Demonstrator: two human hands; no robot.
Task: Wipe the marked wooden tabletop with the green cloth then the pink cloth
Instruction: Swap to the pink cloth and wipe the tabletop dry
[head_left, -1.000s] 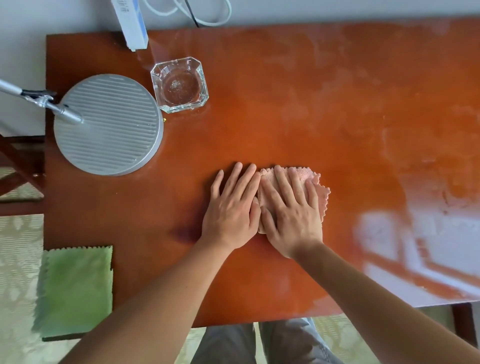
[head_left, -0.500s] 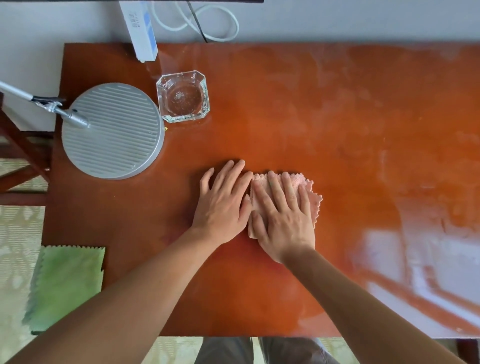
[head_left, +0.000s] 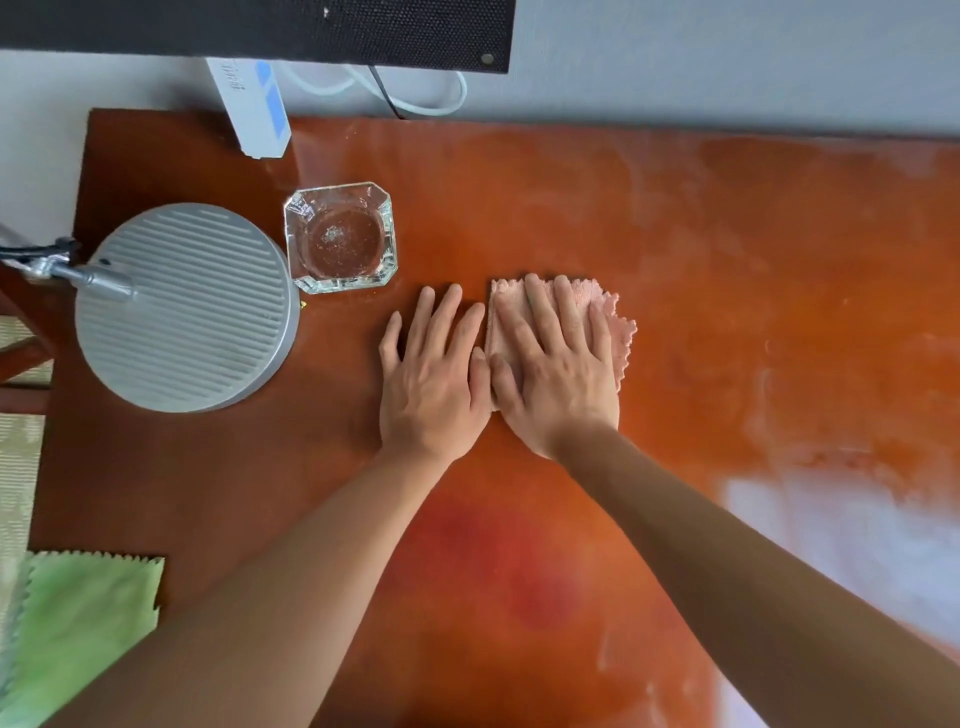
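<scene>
A small folded pink cloth (head_left: 621, 332) lies near the middle of the reddish wooden tabletop (head_left: 727, 249). My right hand (head_left: 556, 364) lies flat on the pink cloth with straight fingers, covering most of it. Beside it, my left hand (head_left: 434, 374) rests flat on the bare wood, its edge touching the right hand. The green cloth (head_left: 78, 629) lies spread at the table's front left corner, partly over the edge, with neither hand on it.
A round ribbed silver lamp head (head_left: 182, 306) on a metal arm hangs over the left of the table. A square glass ashtray (head_left: 340, 236) stands just behind my left hand. A white and blue box (head_left: 252, 106) and cables sit at the back edge.
Both hands have slid together away from me with the pink cloth, closer to the ashtray. The green cloth has not moved.
</scene>
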